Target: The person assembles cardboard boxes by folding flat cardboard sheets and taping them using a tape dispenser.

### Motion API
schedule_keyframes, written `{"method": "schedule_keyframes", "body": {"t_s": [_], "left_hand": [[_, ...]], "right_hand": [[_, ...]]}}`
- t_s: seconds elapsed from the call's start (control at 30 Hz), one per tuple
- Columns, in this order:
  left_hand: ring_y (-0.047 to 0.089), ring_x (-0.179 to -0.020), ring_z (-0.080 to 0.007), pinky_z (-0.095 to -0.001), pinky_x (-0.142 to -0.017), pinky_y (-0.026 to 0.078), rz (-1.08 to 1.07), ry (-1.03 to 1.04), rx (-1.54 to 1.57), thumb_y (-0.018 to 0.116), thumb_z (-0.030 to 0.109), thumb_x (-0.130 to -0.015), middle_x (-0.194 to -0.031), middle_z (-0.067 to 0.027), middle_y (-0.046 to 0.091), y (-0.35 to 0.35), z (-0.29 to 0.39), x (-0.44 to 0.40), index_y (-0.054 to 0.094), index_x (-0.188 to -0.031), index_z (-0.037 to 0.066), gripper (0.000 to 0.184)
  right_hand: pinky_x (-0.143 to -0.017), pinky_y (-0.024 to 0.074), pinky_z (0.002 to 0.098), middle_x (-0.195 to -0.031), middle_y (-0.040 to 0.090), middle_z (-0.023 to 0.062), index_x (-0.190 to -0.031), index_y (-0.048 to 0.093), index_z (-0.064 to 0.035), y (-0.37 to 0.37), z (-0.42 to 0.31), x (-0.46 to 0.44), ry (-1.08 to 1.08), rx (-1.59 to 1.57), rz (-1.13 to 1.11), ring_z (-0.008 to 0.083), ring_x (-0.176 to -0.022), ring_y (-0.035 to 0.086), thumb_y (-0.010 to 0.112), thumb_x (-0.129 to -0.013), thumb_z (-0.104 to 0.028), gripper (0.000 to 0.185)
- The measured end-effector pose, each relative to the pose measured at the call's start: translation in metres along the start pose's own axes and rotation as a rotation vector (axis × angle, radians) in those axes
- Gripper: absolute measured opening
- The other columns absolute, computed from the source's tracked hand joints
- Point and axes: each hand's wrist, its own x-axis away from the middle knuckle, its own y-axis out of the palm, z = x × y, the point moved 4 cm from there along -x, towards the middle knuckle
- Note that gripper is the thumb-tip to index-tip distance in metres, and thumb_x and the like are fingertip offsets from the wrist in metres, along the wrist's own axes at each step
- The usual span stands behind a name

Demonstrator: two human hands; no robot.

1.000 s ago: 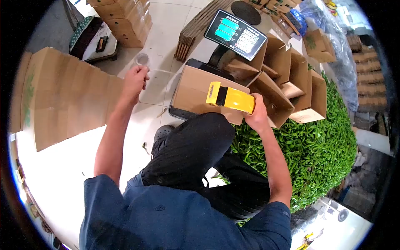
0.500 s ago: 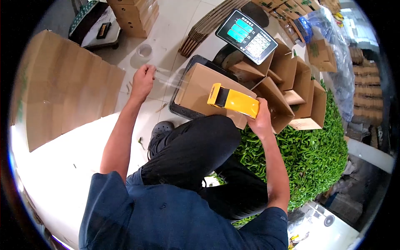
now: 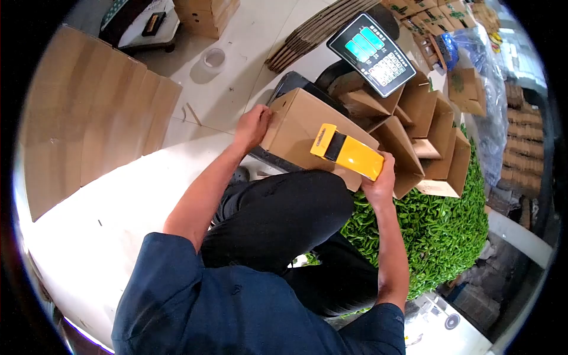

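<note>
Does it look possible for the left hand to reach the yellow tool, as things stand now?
Probably yes: the left hand is at the left end of the carton, and only the carton's top seems to lie between it and the yellow tool, which the right hand holds.

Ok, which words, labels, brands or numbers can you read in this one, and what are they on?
None can be read with certainty.
Display panel: screen and keypad characters, too blurred.
Yellow tape dispenser: dark lettering on one end, too small.
Cartons at top right: green print, too small.
Dark blue shirt: small mark, unclear.
</note>
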Motion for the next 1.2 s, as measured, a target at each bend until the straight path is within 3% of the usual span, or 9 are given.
{"method": "schedule_keyframes", "body": {"t_s": [0.07, 0.27, 0.37, 0.43, 0.53, 0.87, 0.97, 1.07, 1.2], "left_hand": [[0.063, -0.09, -0.0455, -0.0486, -0.08, 0.051, -0.013, 0.074, -0.114, 0.057, 0.028, -0.098, -0.098, -0.0229, 0.068, -0.009, 0.014, 0.001, 0.057, -0.118, 0.006, 0.03], [0.065, -0.104, -0.0404, -0.047, -0.09, 0.051, -0.471, -0.157, -0.541, 0.052, 0.034, -0.101, -0.116, -0.0224, 0.067, 0.015, -0.07, 0.01, 0.047, -0.142, 0.01, 0.048], [0.049, -0.135, -0.0318, -0.04, -0.111, 0.039, -0.185, -0.215, 0.108, 0.042, 0.044, -0.105, -0.149, -0.0191, 0.048, -0.013, -0.015, -0.001, 0.028, -0.157, 0.01, 0.064], [0.022, -0.152, -0.0245, -0.0361, -0.122, 0.019, -0.194, -0.063, 0.705, 0.032, 0.053, -0.106, -0.166, -0.0116, 0.02, -0.033, 0.063, -0.009, 0.015, -0.161, 0.011, 0.071], [0.013, -0.154, -0.0239, -0.0366, -0.123, 0.014, -0.417, 0.212, 0.839, 0.025, 0.056, -0.107, -0.168, -0.0077, 0.011, -0.037, 0.135, 0.001, 0.013, -0.161, 0.012, 0.072], [0.014, -0.153, -0.0217, -0.0372, -0.124, 0.014, -0.555, -0.346, 0.944, 0.026, 0.052, -0.108, -0.167, -0.0067, 0.014, 0.051, -0.038, -0.013, 0.018, -0.161, 0.011, 0.067], [0.011, -0.154, -0.026, -0.0411, -0.123, 0.013, -0.233, -0.045, 0.652, 0.035, 0.067, -0.1, -0.167, -0.0109, 0.015, -0.003, 0.042, -0.017, 0.019, -0.16, 0.008, 0.085], [0.009, -0.154, -0.0334, -0.0474, -0.123, 0.012, -0.416, 0.587, 0.153, 0.055, 0.075, -0.085, -0.166, -0.0162, 0.018, -0.068, 0.152, -0.006, 0.025, -0.158, 0.006, 0.104], [0.018, -0.151, -0.0418, -0.0528, -0.121, 0.016, -0.514, 0.797, -0.384, 0.075, 0.073, -0.066, -0.159, -0.0206, 0.029, -0.054, 0.156, -0.014, 0.039, -0.148, 0.004, 0.113]], "right_hand": [[-0.085, 0.052, 0.0362, -0.105, 0.06, 0.0169, -0.119, 0.051, 0.0001, 0.0, 0.001, 0.001, -0.014, 0.015, 0.014, 0.0328, -0.095, 0.065, 0.073, -0.076, 0.004, 0.049], [-0.09, 0.0509, 0.034, -0.111, 0.06, 0.015, -0.126, 0.046, 0.0007, 0.005, 0.009, 0.006, 0.08, -0.021, -0.037, 0.0271, -0.101, 0.064, 0.074, -0.079, 0.001, 0.055], [-0.09, 0.0507, 0.0335, -0.111, 0.06, 0.0143, -0.127, 0.045, 0.0013, 0.009, 0.026, 0.005, 0.088, -0.039, -0.028, 0.0255, -0.102, 0.063, 0.074, -0.079, 0.001, 0.055], [-0.087, 0.0519, 0.0338, -0.106, 0.064, 0.0164, -0.123, 0.049, 0.0, 0.012, 0.032, 0.008, 0.085, -0.115, 0.025, 0.0281, -0.096, 0.066, 0.071, -0.075, 0.004, 0.054], [-0.088, 0.0514, 0.0341, -0.106, 0.062, 0.0157, -0.124, 0.048, 0.0007, 0.003, 0.008, 0.003, -0.011, 0.006, 0.014, 0.0274, -0.097, 0.065, 0.072, -0.076, 0.003, 0.053], [-0.084, 0.0506, 0.0298, -0.106, 0.059, 0.0125, -0.122, 0.049, 0.0002, 0.006, 0.007, 0.004, 0.06, -0.139, 0.005, 0.0199, -0.093, 0.062, 0.071, -0.08, 0.005, 0.048], [-0.08, 0.0515, 0.0303, -0.103, 0.06, 0.0114, -0.121, 0.049, -0.0006, 0.003, 0.005, 0.004, 0.096, -0.116, -0.011, 0.0194, -0.091, 0.062, 0.071, -0.079, 0.007, 0.048], [-0.078, 0.0521, 0.0352, -0.1, 0.06, 0.0147, -0.12, 0.049, -0.001, 0.002, 0.007, 0.003, 0.042, -0.071, -0.013, 0.0287, -0.09, 0.064, 0.073, -0.075, 0.005, 0.051], [-0.08, 0.0511, 0.0407, -0.101, 0.057, 0.0197, -0.118, 0.049, -0.0016, -0.002, 0.013, 0.002, 0.033, -0.087, -0.047, 0.0404, -0.093, 0.062, 0.075, -0.073, 0.002, 0.053]]}}
